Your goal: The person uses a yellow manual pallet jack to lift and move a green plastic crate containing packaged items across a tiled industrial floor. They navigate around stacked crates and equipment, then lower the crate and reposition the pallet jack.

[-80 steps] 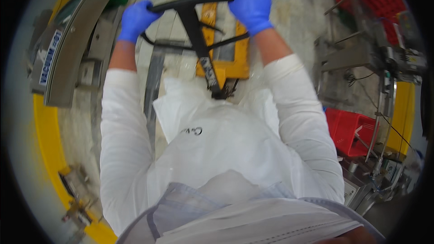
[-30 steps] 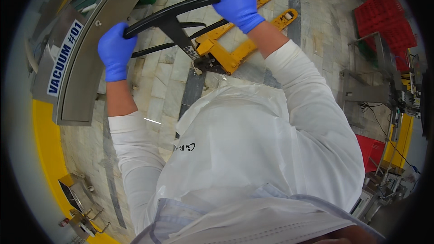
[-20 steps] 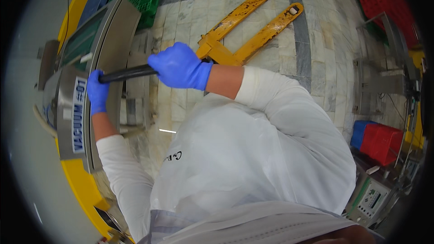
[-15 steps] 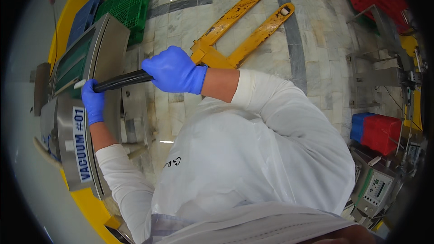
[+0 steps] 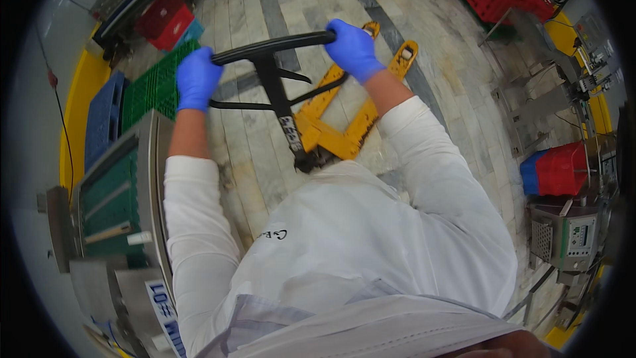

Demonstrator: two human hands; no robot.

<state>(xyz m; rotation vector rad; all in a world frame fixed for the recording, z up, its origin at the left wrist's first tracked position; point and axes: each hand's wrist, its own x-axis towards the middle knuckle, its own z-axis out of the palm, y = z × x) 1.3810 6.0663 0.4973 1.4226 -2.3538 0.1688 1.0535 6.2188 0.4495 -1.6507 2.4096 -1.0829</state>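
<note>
Both my hands wear blue gloves and grip the black loop handle [image 5: 275,45] of a yellow pallet jack. My left hand [image 5: 198,79] is closed round the handle's left corner. At its right end my right hand [image 5: 354,49] is wrapped over the bar. A black control lever [image 5: 295,76] sits inside the loop, and the dark shaft runs down to the yellow base. Two worn yellow forks [image 5: 381,107] point away from me toward the upper right. My apron hides the lowest part of the jack.
Close on my left stands a steel machine with a green top [image 5: 106,205]. Beyond it are a green plastic pallet [image 5: 156,86], a blue pallet [image 5: 105,116] and red crates [image 5: 165,21]. Steel frames [image 5: 523,99], a red bin [image 5: 562,169] and a control box [image 5: 575,237] line the right side.
The handle has swung from my left to in front of me, now spread wide between my hands. Both hands moved up and to the right. The steel machine sits lower in view.
</note>
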